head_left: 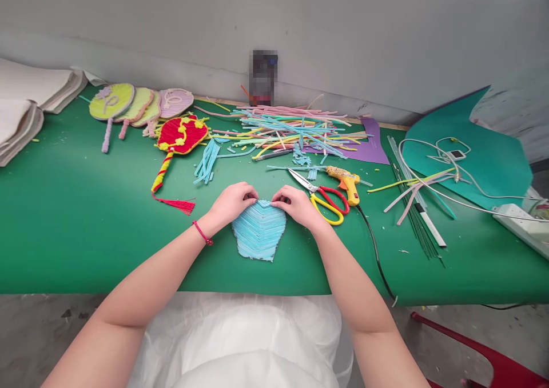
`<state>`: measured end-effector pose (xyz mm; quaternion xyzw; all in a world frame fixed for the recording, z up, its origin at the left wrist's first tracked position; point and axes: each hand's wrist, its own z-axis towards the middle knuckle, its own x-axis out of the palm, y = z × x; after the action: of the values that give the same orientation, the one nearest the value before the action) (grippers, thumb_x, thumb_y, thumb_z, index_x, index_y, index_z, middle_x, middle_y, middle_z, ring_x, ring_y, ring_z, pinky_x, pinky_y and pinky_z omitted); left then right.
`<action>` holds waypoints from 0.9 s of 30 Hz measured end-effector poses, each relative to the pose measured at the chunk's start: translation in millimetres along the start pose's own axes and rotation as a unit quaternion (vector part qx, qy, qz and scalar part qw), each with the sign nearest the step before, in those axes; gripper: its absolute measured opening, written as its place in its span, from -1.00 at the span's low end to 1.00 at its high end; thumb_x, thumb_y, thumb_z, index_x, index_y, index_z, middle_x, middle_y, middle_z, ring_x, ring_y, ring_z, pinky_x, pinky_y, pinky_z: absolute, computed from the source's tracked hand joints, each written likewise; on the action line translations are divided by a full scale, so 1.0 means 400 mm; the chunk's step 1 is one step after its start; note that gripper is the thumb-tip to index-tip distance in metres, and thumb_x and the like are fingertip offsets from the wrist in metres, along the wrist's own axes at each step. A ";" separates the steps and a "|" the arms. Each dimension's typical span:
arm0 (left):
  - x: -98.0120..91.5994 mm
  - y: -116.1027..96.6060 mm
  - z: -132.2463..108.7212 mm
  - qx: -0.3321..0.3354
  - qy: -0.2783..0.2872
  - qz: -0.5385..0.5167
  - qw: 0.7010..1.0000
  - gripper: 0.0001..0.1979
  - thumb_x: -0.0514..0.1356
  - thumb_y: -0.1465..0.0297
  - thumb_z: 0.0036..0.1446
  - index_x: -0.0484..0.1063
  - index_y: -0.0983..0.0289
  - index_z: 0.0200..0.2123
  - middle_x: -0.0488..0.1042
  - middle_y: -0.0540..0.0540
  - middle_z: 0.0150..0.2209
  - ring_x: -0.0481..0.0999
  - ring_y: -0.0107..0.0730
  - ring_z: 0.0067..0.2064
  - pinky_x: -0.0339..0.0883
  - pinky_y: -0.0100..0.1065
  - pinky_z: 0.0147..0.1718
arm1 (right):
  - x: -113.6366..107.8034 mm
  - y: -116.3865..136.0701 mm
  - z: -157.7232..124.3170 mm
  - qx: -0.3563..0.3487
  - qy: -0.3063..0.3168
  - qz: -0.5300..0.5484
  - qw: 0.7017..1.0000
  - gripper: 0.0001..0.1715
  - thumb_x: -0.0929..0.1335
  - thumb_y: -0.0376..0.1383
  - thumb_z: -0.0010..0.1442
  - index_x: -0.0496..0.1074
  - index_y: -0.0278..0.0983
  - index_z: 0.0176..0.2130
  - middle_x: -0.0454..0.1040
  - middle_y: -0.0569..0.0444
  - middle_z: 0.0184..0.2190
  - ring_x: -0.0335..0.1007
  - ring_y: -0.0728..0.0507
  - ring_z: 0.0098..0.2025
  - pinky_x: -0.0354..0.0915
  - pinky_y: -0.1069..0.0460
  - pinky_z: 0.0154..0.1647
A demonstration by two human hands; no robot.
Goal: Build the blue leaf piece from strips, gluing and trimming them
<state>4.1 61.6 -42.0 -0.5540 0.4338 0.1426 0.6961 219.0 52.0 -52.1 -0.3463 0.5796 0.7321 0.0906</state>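
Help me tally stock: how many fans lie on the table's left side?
5: a red fan nearest; behind it, overlapping from left to right, a yellow-green fan, a pink-edged fan, another pink-edged one and a lilac fan. The overlap may hide others.

**Blue Chevrons Against Solid Green**

Shades of pale blue run in V-shaped stripes across a blue panel (259, 232), set off by a plain green counter (107, 228). A fan (175, 138) pairs red with yellow decoration — its handle (163, 171) spirals in both colours, its tassel (179, 206) all red. Scissors (314, 188) carry one red grip and one yellow; the glue gun (345, 175) is yellow. Loose strips (291, 128) mix pink, blue and yellow — a purple sheet (374, 148) adds contrast.
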 end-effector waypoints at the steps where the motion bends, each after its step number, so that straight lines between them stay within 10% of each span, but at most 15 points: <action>1: 0.001 -0.001 0.000 0.000 0.000 0.002 1.000 -0.83 0.07 0.43 0.08 0.47 0.23 -0.36 0.44 0.07 -0.31 0.42 -0.32 -0.29 0.25 -0.34 -0.33 | -0.001 0.000 0.000 0.001 0.001 0.003 1.000 -0.87 0.35 -0.23 0.13 0.44 -0.23 -0.40 0.35 0.11 -0.39 0.27 -0.02 -0.39 0.22 0.04 -0.33; 12: 0.001 -0.009 -0.002 0.005 -0.001 0.031 1.000 -0.83 0.06 0.43 0.09 0.46 0.24 -0.37 0.44 0.08 -0.33 0.42 -0.30 -0.28 0.25 -0.33 -0.33 | -0.007 -0.004 0.000 -0.015 0.016 -0.005 1.000 -0.88 0.33 -0.25 0.13 0.47 -0.21 -0.36 0.37 0.09 -0.34 0.32 -0.03 -0.36 0.25 0.03 -0.29; 16: -0.009 -0.009 -0.003 -0.002 -0.008 0.019 1.000 -0.80 0.04 0.39 0.14 0.48 0.23 -0.30 0.45 0.09 -0.29 0.43 -0.27 -0.24 0.25 -0.31 -0.29 | -0.072 -0.008 -0.009 0.019 -0.111 -0.014 0.994 -0.79 0.33 -0.16 0.14 0.48 -0.20 -0.25 0.45 0.05 -0.28 0.36 -0.10 -0.27 0.27 -0.01 -0.24; 21: -0.014 -0.015 -0.007 -0.018 -0.014 0.017 1.000 -0.81 0.05 0.36 0.15 0.47 0.23 -0.31 0.45 0.08 -0.27 0.44 -0.27 -0.24 0.28 -0.31 -0.30 | -0.208 -0.102 -0.053 0.200 -0.374 -0.122 0.898 -0.72 0.35 -0.12 0.07 0.43 -0.29 -0.31 0.45 -0.04 -0.29 0.35 -0.13 -0.31 0.28 -0.07 -0.20; 27: 0.004 -0.038 -0.014 0.063 -0.048 0.077 0.994 -0.72 0.01 0.33 0.23 0.41 0.25 -0.09 0.45 0.14 -0.05 0.43 -0.24 -0.04 0.28 -0.24 -0.05 | -0.270 -0.211 -0.099 0.357 -0.392 -0.183 0.828 -0.60 0.41 -0.01 -0.09 0.29 -0.25 -0.43 0.41 -0.05 -0.38 0.34 -0.21 -0.29 0.28 -0.12 -0.23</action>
<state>12.9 51.0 -33.3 -0.4660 0.4493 0.1948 0.7369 360.4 71.2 -56.0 -0.0729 0.6424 0.5181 0.5600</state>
